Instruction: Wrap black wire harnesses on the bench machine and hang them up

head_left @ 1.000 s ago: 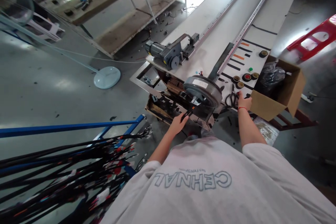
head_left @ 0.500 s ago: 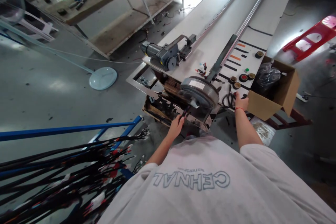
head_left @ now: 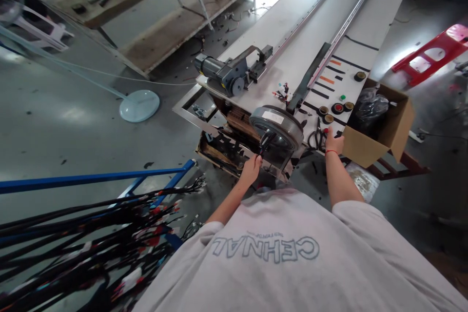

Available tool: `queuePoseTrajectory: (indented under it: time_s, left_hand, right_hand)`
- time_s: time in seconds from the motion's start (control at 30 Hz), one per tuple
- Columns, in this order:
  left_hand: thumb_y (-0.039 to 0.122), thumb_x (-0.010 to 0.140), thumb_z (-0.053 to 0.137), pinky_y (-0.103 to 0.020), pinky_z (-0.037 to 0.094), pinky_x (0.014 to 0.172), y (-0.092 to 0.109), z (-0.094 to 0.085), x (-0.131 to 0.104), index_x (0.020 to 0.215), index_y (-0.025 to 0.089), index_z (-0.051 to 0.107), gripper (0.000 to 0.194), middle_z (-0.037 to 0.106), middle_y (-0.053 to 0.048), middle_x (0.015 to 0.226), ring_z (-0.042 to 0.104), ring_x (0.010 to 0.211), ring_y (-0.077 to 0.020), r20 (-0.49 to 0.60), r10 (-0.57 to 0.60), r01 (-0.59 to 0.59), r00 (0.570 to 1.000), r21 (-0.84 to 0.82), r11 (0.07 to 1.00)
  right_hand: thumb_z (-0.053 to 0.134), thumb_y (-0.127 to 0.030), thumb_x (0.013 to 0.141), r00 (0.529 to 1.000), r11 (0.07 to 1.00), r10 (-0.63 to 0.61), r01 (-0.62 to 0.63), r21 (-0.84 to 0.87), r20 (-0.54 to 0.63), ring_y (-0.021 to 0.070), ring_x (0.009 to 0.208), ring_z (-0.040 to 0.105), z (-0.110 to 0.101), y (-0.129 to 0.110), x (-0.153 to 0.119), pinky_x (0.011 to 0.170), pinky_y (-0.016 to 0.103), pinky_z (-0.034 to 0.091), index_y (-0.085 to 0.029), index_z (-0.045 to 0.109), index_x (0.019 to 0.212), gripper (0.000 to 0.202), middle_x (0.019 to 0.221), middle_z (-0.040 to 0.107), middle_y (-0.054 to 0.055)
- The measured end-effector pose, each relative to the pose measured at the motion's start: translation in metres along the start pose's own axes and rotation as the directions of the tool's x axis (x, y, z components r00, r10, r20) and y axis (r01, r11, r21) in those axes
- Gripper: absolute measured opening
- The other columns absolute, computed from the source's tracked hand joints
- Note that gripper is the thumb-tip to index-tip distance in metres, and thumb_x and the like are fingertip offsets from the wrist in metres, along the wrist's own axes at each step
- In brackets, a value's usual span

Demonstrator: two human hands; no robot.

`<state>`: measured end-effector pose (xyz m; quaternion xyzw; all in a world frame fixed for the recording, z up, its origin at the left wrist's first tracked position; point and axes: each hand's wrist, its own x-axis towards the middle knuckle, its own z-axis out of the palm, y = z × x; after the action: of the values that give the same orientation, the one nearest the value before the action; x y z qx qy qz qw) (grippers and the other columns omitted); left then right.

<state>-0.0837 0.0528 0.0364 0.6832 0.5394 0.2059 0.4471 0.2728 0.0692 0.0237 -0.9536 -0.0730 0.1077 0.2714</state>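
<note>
My left hand (head_left: 251, 168) is closed on the end of a thin black piece that looks like a cable (head_left: 266, 141). It reaches up against the open side of a grey wheel (head_left: 278, 124) with a white label, mounted at the bench's near end. My right hand (head_left: 334, 143) rests at the bench's right edge, its fingers curled. A small red part (head_left: 326, 130) shows at its fingertips; what lies inside the fingers is hidden. Black-handled scissors (head_left: 315, 140) lie just left of that hand, below several tape rolls (head_left: 328, 118).
A motor unit (head_left: 226, 74) stands on the long white bench (head_left: 292, 53). Right of it is a cardboard box (head_left: 369, 146) with a plastic bag. Black cable harnesses (head_left: 91, 239) hang on a blue rack (head_left: 109, 180) at lower left. A red stool (head_left: 427, 58) lies further right.
My left hand has moved up and slightly right, bringing the black cable closer to the wheel; the white bit beside it no longer shows. My right hand stays at the bench edge.
</note>
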Motion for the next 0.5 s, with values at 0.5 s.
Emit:
queuePoseTrajectory:
  time_s: [0.5]
  left_hand:
    - [0.05,0.077,0.05,-0.024,0.04,0.058,-0.071,0.0,-0.047,0.066,0.015,0.059,0.038,0.054,0.0,0.056,0.051,0.059,-0.015,-0.021,-0.243,0.243,0.97,0.015,0.97]
  right_hand:
    - [0.061,-0.067,0.074,0.999,1.0,-0.028,0.027,0.006,0.041,0.0348,0.118,0.055,-0.001,0.003,0.003,0.099,0.046,0.042,-0.012,0.053,0.117,0.07,0.121,0.06,0.023]
